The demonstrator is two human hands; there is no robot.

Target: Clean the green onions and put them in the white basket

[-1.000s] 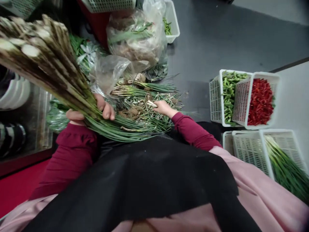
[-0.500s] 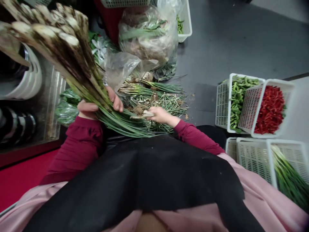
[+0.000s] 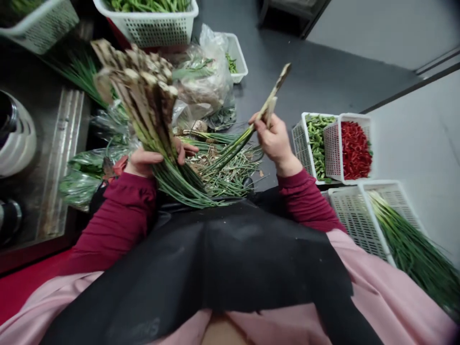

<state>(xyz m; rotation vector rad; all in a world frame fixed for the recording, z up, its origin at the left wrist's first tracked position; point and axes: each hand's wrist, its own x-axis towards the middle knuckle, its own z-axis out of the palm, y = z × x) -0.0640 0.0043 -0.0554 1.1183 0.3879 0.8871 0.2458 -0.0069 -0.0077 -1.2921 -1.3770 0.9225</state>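
Gray floor (image 3: 258, 98) lies open ahead, edged at right by white mesh baskets (image 3: 332, 153) of red peppers (image 3: 355, 153) and green peppers (image 3: 318, 139). Above scattered greens (image 3: 233, 170), my left hand (image 3: 141, 160) curls around a thick bunch (image 3: 153, 117); at right, my right hand (image 3: 276, 139) pinches slim stalks (image 3: 276, 87), count unclear. Bases show pale, dirt-streaked and blunt; leaves run slender, green.

Only one trace of lettering shows: a faint, pale row of characters (image 3: 133, 327) low on the black apron (image 3: 230, 258), toward seven o'clock, close to the bottom edge of the view. The strokes stand light grey on black, blurred and washed out, and the word cannot be made out. Nothing else can be read.
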